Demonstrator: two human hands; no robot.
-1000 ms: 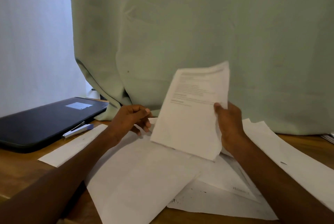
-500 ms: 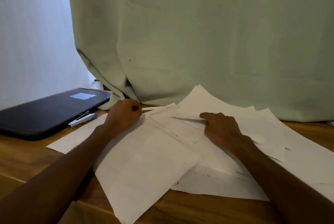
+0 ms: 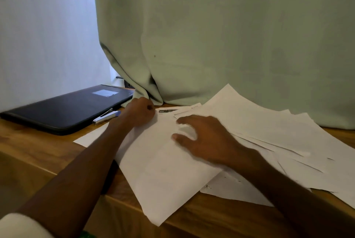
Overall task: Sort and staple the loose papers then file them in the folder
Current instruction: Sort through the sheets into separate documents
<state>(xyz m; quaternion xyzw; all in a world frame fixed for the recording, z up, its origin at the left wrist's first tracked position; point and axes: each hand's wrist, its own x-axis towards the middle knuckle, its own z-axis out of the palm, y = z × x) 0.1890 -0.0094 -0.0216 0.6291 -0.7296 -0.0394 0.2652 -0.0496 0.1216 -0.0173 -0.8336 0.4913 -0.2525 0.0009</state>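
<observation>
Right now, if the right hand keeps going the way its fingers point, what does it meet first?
Probably the left hand: the right hand points left and slightly away across the loose papers. Depth is unclear.

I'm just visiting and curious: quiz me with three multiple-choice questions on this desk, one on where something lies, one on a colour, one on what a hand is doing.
1. The stapler lies:
A. beside the folder's near edge
B. on top of the papers
C. in the right hand

2. The folder is:
A. red
B. black
C. yellow

3. The right hand is:
A. gripping the stapler
B. spread over the loose papers
C. raised off the desk

Answers: 1 A, it rests on the wood against the folder. 2 B, its cover is dark black. 3 B, fingers are straight over the sheets.
</observation>
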